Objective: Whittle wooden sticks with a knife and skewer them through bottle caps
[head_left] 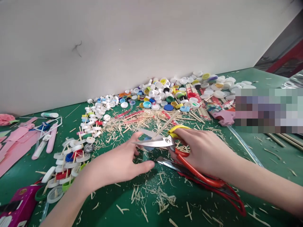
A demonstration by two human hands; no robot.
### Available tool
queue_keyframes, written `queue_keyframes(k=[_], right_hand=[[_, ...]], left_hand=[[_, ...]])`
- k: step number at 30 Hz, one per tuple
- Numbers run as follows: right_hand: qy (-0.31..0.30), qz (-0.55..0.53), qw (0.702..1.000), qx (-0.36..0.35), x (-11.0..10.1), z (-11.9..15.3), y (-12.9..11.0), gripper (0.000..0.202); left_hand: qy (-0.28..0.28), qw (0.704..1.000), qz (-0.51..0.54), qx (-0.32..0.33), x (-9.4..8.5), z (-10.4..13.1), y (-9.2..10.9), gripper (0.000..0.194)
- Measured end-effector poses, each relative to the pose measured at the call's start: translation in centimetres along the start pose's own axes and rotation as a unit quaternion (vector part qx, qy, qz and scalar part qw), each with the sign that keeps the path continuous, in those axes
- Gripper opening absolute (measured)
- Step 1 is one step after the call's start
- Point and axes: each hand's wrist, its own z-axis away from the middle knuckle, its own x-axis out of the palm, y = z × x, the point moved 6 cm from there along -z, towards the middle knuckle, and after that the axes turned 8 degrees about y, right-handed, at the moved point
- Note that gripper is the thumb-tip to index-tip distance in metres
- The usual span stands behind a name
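If the wooden stick (167, 125) slips, scissors (168, 141) gripped by the right hand (201, 148) could nick the left hand (125, 160), whose hold I cannot tell.

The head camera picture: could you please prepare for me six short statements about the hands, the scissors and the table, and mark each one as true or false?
1. The right hand holds scissors with yellow and orange on the handles. True.
2. The blades of these scissors are fully closed. False: they stand apart.
3. The table has a red surface. False: it is green.
4. A second pair of scissors lies on the table. True.
5. The magenta box is in the upper right corner of the picture. False: it is at the lower left.
6. Bottle caps of several colours lie near the wall. True.
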Motion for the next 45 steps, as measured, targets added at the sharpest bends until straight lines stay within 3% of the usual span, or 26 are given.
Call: queue_keyframes(k=[3, 5, 7, 11, 13, 17, 23, 30, 33, 35, 37, 39, 40, 43, 45], right_hand=[[0.028, 0.071, 0.997, -0.019, 0.1, 0.0, 0.4, 0.021], [0.049, 0.099, 0.993, -0.042, 0.2, 0.1, 0.1, 0.017], [0.065, 0.105, 0.990, -0.068, 0.3, 0.4, -0.5, 0.017], [0.105, 0.100, 0.982, -0.118, 0.0, 1.1, -2.5, 0.014], [0.121, 0.104, 0.978, -0.132, -0.2, 1.3, -3.2, 0.012], [0.124, 0.120, 0.974, -0.145, -0.4, 1.4, -4.0, 0.013], [0.108, 0.134, 0.974, -0.148, -0.3, 1.7, -4.2, 0.010], [0.089, 0.127, 0.977, -0.145, 0.0, 1.5, -4.0, 0.011], [0.070, 0.103, 0.986, -0.108, 0.3, 0.6, -2.9, 0.017], [0.035, 0.081, 0.995, -0.046, 0.5, -0.3, -1.4, 0.020], [-0.006, 0.068, 0.997, 0.030, 0.5, -1.0, 0.3, 0.023], [-0.024, 0.062, 0.995, 0.079, 0.2, -1.4, 1.6, 0.029], [-0.023, 0.057, 0.994, 0.092, 0.0, -1.6, 2.0, 0.031], [-0.014, 0.029, 0.993, 0.110, -0.3, -1.7, 2.6, 0.035], [-0.023, 0.009, 0.994, 0.110, 0.0, -1.4, 2.5, 0.037]], left_hand=[[0.162, 0.970, -0.176, -0.032, -2.8, 1.4, -0.7, 0.080], [0.275, 0.927, -0.255, -0.013, -4.2, 2.3, 0.7, 0.085], [0.336, 0.891, -0.301, 0.046, -4.3, 2.5, 3.0, 0.089], [0.356, 0.851, -0.350, 0.165, -2.4, 1.8, 6.7, 0.068], [0.372, 0.841, -0.344, 0.189, -1.7, 1.6, 7.1, 0.058], [0.413, 0.829, -0.319, 0.202, -1.6, 1.7, 6.8, 0.055], [0.418, 0.823, -0.310, 0.229, -1.3, 1.2, 6.6, 0.047], [0.397, 0.843, -0.292, 0.216, -1.1, 0.7, 6.2, 0.044], [0.416, 0.840, -0.258, 0.234, -2.3, 0.8, 5.5, 0.038], [0.446, 0.845, -0.184, 0.230, -3.8, 0.9, 4.7, 0.030], [0.506, 0.845, -0.092, 0.150, -5.5, 1.0, 3.1, 0.029], [0.539, 0.840, 0.019, 0.059, -6.1, 1.0, 1.5, 0.031], [0.521, 0.850, 0.066, 0.030, -5.6, 0.7, 1.0, 0.032], [0.346, 0.928, 0.134, -0.030, -2.1, -1.2, 1.1, 0.039], [0.281, 0.946, 0.156, -0.028, -0.2, -1.7, 1.9, 0.049]])
